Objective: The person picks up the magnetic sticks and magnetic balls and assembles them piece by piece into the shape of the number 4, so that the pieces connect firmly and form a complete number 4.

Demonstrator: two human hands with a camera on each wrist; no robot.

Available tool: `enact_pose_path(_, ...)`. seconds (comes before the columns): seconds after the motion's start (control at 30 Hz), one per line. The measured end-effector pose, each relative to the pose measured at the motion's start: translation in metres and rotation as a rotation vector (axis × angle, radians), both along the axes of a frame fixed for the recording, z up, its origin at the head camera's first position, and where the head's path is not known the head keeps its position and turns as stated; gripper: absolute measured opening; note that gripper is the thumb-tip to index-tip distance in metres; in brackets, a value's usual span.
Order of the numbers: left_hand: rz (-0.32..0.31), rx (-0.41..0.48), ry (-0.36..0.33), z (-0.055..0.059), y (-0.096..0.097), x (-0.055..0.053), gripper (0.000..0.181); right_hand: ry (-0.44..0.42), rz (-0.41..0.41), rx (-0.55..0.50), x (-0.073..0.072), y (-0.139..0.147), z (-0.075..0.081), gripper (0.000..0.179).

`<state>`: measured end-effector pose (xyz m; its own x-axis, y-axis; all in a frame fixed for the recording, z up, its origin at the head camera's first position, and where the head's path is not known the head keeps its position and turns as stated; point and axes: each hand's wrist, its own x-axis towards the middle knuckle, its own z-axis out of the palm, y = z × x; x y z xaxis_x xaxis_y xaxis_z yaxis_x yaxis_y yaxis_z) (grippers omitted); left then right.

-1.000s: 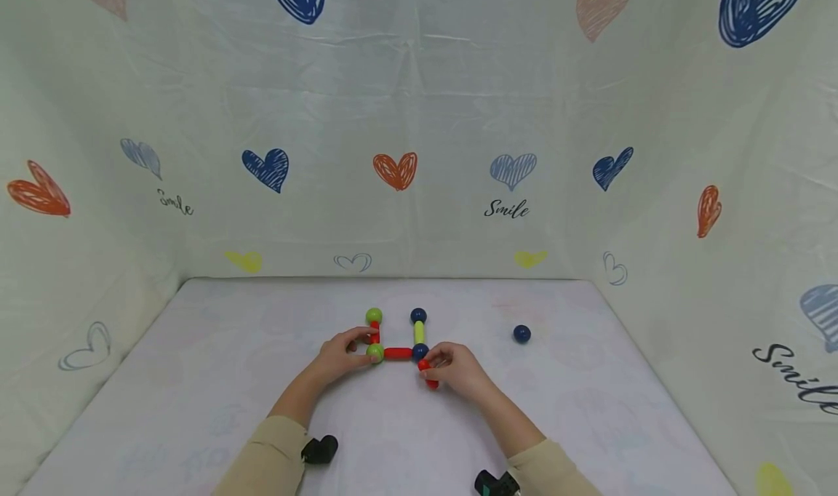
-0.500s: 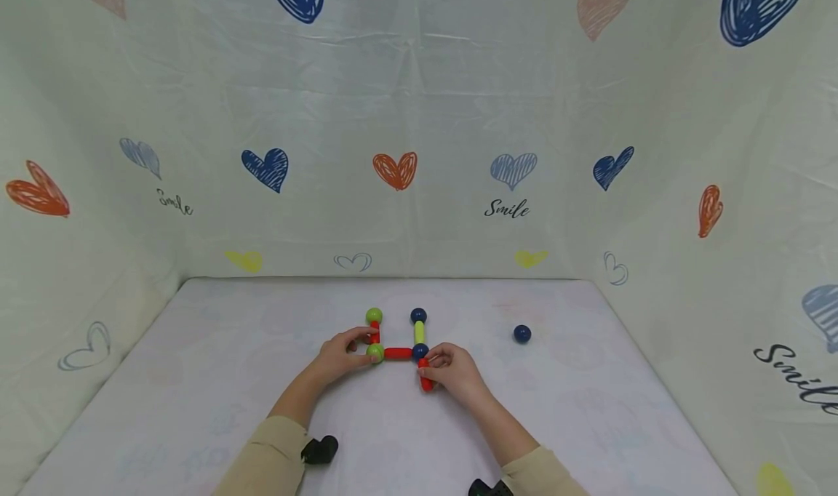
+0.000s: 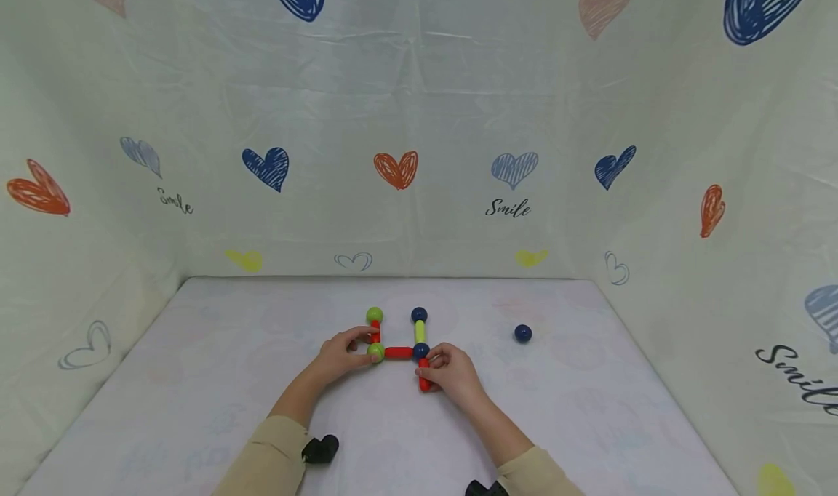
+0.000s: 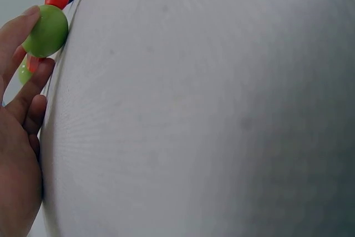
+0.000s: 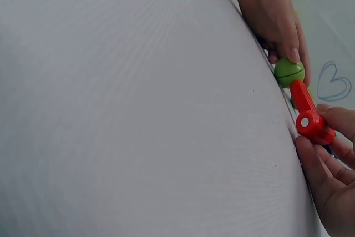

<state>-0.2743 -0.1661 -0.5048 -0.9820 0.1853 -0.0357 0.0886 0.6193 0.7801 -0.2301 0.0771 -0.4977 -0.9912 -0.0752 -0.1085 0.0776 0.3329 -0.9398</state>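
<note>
A small frame of magnetic rods and balls lies on the table. My left hand pinches its near green ball, with fingers along the short red rod leading to a far green ball. A crosswise red rod joins the near green ball to a blue ball. From there a yellow-green rod runs back to another blue ball. My right hand pinches a red magnetic rod pointing toward me, its far end at the near blue ball. One round end shows a pale disc in the right wrist view.
A loose blue ball lies on the white-covered table, to the right of the frame. A heart-printed cloth rises behind the table and along both sides. Black wrist cameras hang below both sleeves.
The red magnetic rod in my right hand has swung from a slant to nearly straight in line with the yellow-green rod. The right forearm has shifted slightly left; my left hand has stayed put.
</note>
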Motion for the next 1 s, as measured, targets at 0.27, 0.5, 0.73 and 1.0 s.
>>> enact_pose_path(0.27, -0.001, 0.001, -0.007, -0.0005, 0.0, -0.0009, 0.05, 0.007, -0.001, 0.023, -0.0013, -0.0019, 0.0015, 0.03)
enact_pose_path(0.5, 0.0, -0.003, -0.004, 0.0, 0.0007, -0.0007, 0.05, 0.009, -0.001, 0.021, -0.0027, -0.0029, 0.0005, 0.03)
enact_pose_path(0.73, 0.006, -0.007, -0.009, 0.0013, 0.0018, 0.0, 0.05, 0.02, -0.002, 0.05, -0.0039, -0.0035, 0.0008, 0.03)
enact_pose_path(1.0, 0.0, -0.001, 0.002, 0.0038, 0.0015, 0.0019, 0.046, 0.014, -0.005, 0.061, -0.0028, -0.0031, 0.0034, 0.029)
